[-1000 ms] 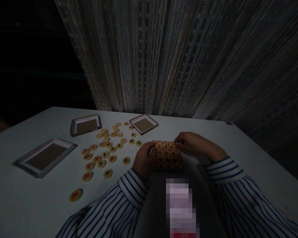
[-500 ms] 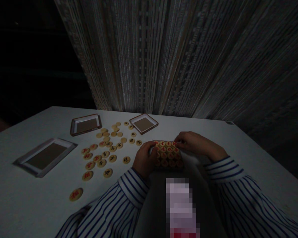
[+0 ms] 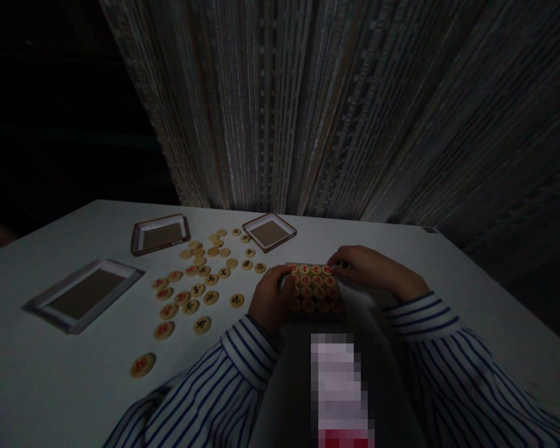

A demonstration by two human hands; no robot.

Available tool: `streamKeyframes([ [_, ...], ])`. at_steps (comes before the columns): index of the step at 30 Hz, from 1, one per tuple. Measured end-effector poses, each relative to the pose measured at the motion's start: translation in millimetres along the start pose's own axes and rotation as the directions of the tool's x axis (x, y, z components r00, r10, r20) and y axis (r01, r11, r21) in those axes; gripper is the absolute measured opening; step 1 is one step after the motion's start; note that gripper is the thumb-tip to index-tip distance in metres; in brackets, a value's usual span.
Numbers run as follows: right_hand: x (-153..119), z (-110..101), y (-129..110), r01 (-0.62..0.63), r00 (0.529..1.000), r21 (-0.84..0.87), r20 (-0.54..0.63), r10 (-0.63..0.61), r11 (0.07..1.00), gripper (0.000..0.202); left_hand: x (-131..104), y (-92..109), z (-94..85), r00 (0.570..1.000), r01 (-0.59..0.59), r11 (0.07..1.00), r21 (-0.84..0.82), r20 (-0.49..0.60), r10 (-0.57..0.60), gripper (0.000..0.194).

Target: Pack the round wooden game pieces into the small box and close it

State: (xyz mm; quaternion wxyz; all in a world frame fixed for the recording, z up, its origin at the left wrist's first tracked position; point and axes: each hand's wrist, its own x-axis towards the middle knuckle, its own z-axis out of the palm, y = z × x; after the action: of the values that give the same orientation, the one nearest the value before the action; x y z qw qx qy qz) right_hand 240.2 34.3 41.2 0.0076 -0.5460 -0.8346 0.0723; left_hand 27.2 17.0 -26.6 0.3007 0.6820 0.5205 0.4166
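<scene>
Red-marked Chinese chess pieces [image 3: 319, 291] sit in tight rows inside a shallow box [image 3: 315, 318] in front of me. My left hand [image 3: 273, 297] is closed around the box's left side, its thumb over the edge by the pieces. At the far right corner, my right hand [image 3: 366, 269] has its fingers bent against the box edge and the end piece. The undersides of both hands are hidden. Left of the box lie many loose round pieces, such as a black-marked piece [image 3: 236, 300] and a red-marked piece [image 3: 142, 365] nearest me.
Three shallow framed trays lie on the white table [image 3: 74, 379]: a left tray [image 3: 77, 326], a back-left tray [image 3: 186, 230] and a back-middle tray [image 3: 293, 234]. A string curtain [image 3: 280, 112] hangs behind the table. A small dark item [image 3: 430, 230] lies at the back right corner. The light is dim.
Almost nothing differs. The view has shifted very slightly, and both hands stay at the box with the rows of pieces as before.
</scene>
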Motion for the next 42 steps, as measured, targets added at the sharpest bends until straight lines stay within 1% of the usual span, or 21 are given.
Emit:
streamKeyframes([
  [7, 0.9, 2.5, 0.4, 0.007, 1.000, -0.014, 0.014, -0.006, 1.000, 0.028, -0.4, -3.1, 1.6, 1.000, -0.012, 1.000, -0.020, 0.003, 0.012, 0.023],
  [16, -0.8, -0.8, 1.1, -0.016, 1.000, -0.012, -0.026, 0.016, 1.000, 0.026, 0.2, -3.4, 0.6, 1.000, -0.018, 1.000, -0.018, 0.004, 0.018, 0.023],
  [19, -5.5, -5.7, -3.3, -0.031, 0.998, 0.005, -0.047, 0.031, 0.999, 0.027, 0.8, -6.2, 0.8, 1.000, -0.015, 1.000, -0.025, 0.001, 0.016, 0.023],
  [23, -19.3, -7.8, -11.8, -0.049, 0.992, 0.054, -0.111, 0.055, 0.997, 0.030, 0.8, -10.1, 0.4, 1.000, -0.001, 0.997, -0.081, 0.003, 0.001, 0.023],
  [25, -29.6, -3.0, -14.6, -0.068, 0.985, 0.105, -0.153, 0.083, 0.992, 0.035, -0.1, -11.5, -0.4, 1.000, 0.014, 0.993, -0.118, 0.006, -0.013, 0.024],
  [27, -41.2, 6.7, -16.4, -0.079, 0.974, 0.176, -0.197, 0.114, 0.981, 0.041, -1.9, -11.5, -1.9, 0.999, 0.045, 0.988, -0.147, 0.021, -0.042, 0.026],
  [31, -62.4, 35.1, -18.2, -0.133, 0.956, 0.391, -0.192, 0.222, 0.911, 0.053, -7.9, -7.5, -7.5, 0.993, 0.093, 0.979, -0.184, 0.093, -0.077, 0.031],
  [33, -69.4, 48.2, -18.6, -0.121, 0.955, 0.462, -0.188, 0.231, 0.879, 0.058, -11.5, -5.5, -10.8, 0.992, 0.086, 0.982, -0.166, 0.109, -0.069, 0.032],
  [35, -73.6, 57.2, -19.1, -0.102, 0.955, 0.506, -0.193, 0.227, 0.857, 0.058, -15.4, -4.4, -13.9, 0.992, 0.085, 0.988, -0.132, 0.099, -0.072, 0.034],
  [38, -75.9, 61.2, -21.4, -0.045, 0.962, 0.536, -0.204, 0.181, 0.843, 0.061, -21.6, -3.9, -17.8, 0.993, 0.088, 0.992, -0.088, 0.086, -0.080, 0.037],
  [42, -75.3, 55.5, -29.6, -0.036, 0.967, 0.544, -0.193, 0.167, 0.838, 0.060, -29.0, -2.5, -20.6, 0.994, 0.049, 0.994, -0.093, 0.105, -0.039, 0.036],
])
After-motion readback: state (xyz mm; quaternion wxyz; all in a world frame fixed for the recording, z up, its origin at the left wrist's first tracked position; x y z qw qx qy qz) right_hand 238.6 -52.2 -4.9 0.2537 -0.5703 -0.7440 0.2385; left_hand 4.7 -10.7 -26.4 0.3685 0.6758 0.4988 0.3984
